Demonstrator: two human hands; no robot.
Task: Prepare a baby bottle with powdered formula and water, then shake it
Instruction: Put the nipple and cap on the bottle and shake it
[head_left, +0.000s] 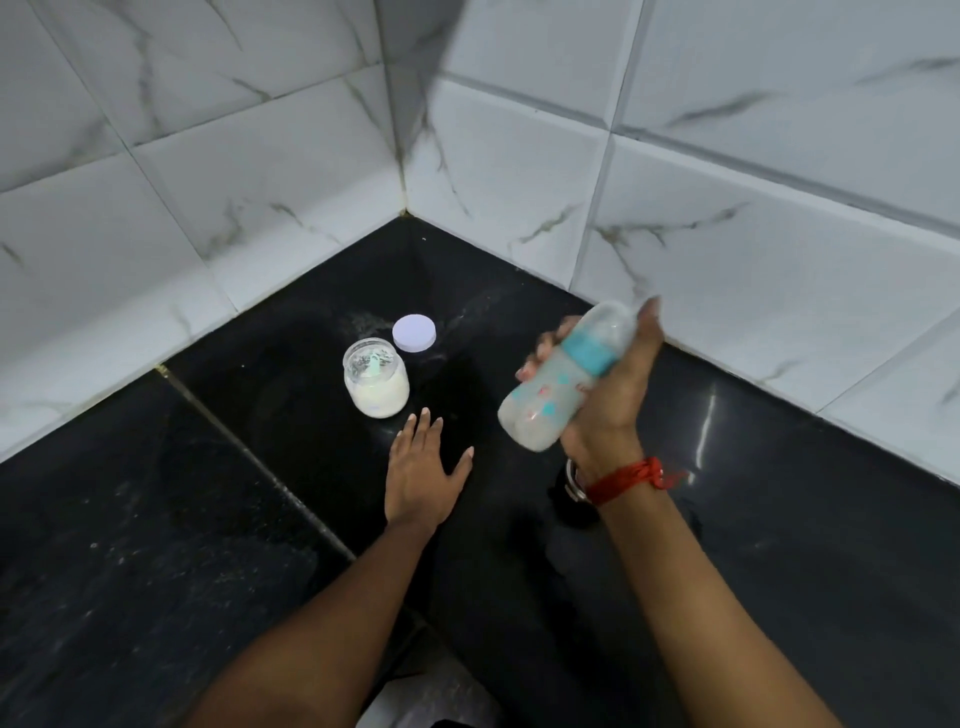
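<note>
While the right hand gripped the baby bottle with fingers curled round its body, the bottle was held in the air above the black surface, tilted with its cap end up toward the tiled wall and its base down toward the person. It looked blurred, carried a teal collar below a clear cap, and held pale milky liquid. A red thread circled the right wrist. The left hand lay flat on the surface, fingers straight and spread, holding nothing, just beside an open glass jar partly filled with white powder. The jar's white lid lay flat on the surface just behind it, near the corner where the marble-patterned walls met.
</note>
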